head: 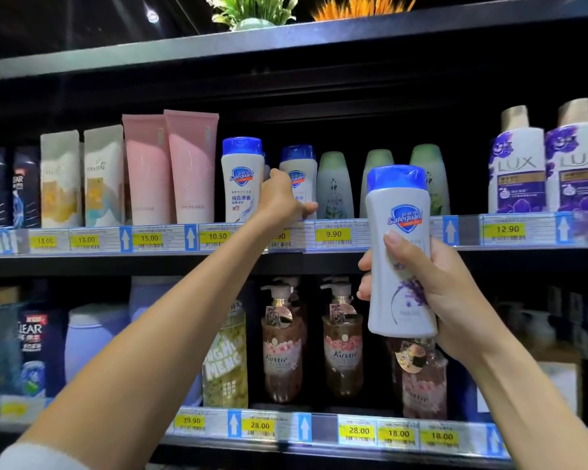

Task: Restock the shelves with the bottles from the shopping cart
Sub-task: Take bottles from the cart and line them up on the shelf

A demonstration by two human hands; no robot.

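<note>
My right hand (431, 286) grips a white Safeguard bottle (399, 252) with a blue cap, held upright in front of the shelf (286, 259). My left hand (280, 198) reaches far in, fingers curled around a second Safeguard bottle (299, 178) standing there (partly hidden), beside another one (241, 181) to its left.

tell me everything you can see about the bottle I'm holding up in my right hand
The Safeguard bottle is white, seemingly smooth plastic, with a blue cap on top. Its front carries a blue shield logo and a purple flower print lower down. It is upright, held in the air before the shelf edge, not resting on it. The right hand grips its lower half, thumb across the front.
</note>
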